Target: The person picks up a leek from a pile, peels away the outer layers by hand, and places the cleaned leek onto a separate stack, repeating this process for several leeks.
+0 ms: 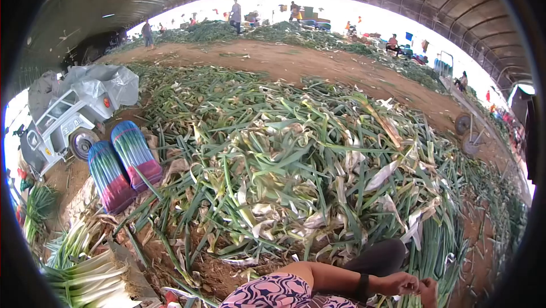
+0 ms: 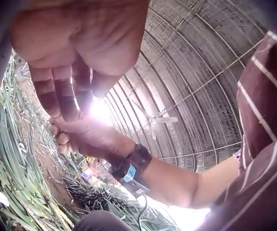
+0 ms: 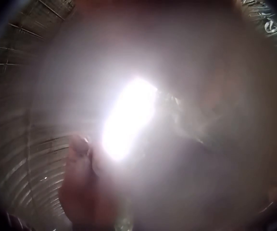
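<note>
Low at the right of the head view, my left hand point(image 1: 398, 283), above a dark wristband, meets my right hand point(image 1: 428, 292). The left wrist view has my left hand point(image 2: 83, 53) large at the top, fingers loosely bent downward. Its fingertips overlap my right hand point(image 2: 88, 137), whose fingers look bent; whether they touch is unclear. No held object shows between them. Glare and blur fill the right wrist view, with fingers point(image 3: 83, 185) at lower left; whose they are is unclear. Long green stalks point(image 1: 438, 251) lie beside the hands.
A wide heap of leaves point(image 1: 296, 160) fills the middle. Two netted bundles point(image 1: 136, 154) lie at left near a three-wheeled vehicle point(image 1: 71, 117). White-stemmed stalks point(image 1: 96, 279) are at lower left. A dark knee point(image 1: 378, 259) is close to the hands. People stand far back.
</note>
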### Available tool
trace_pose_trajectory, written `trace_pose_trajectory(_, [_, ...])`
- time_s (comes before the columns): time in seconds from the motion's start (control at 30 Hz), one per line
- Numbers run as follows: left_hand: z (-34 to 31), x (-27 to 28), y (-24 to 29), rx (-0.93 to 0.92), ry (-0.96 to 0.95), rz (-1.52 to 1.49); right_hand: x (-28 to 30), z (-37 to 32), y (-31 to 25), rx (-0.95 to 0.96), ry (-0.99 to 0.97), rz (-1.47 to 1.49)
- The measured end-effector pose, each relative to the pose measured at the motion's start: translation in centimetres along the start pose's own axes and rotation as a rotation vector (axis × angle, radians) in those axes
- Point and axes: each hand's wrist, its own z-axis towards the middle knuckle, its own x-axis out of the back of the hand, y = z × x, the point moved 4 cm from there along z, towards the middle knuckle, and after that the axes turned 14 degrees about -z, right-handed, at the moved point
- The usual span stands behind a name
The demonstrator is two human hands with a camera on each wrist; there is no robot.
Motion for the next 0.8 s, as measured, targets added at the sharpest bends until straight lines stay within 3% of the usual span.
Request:
trace_pose_trajectory(0.03, [0.0, -0.5, -1.4, -0.004, 0.017, -0.087, 0.5, 0.6, 0.0, -0.056, 0.294, 0.186])
trace_pose_trajectory(0.07, [-0.1, -1.0, -1.3, 0.005, 0.01, -0.099, 2.5, -1.7, -6.5, -0.018, 0.264, 0.232])
trace_pose_trajectory(0.23, [-0.2, -2.8, 0.8, 0.049, -0.04, -0.043, 7.7, -5.2, -10.3, -0.071, 0.44, 0.066])
trace_pose_trajectory(0.33, [-0.2, -3.2, -1.1, -0.038, -0.054, 0.035, 9.1, -6.1, -8.8, -0.133, 0.433, 0.123])
trace_pose_trajectory(0.47, [-0.6, -3.3, 0.2, -0.07, -0.06, 0.047, 7.8, -5.1, -5.3, -0.063, 0.392, 0.273])
trace_pose_trajectory(0.63, [-0.6, -3.6, 1.6, 0.025, -0.05, 0.087, 5.3, -3.6, -3.3, -0.076, 0.311, 0.299])
trace_pose_trajectory(0.8, [0.4, -3.5, -0.2, 0.124, -0.113, 0.081, 3.8, -1.6, -1.4, -0.008, 0.411, 0.149])
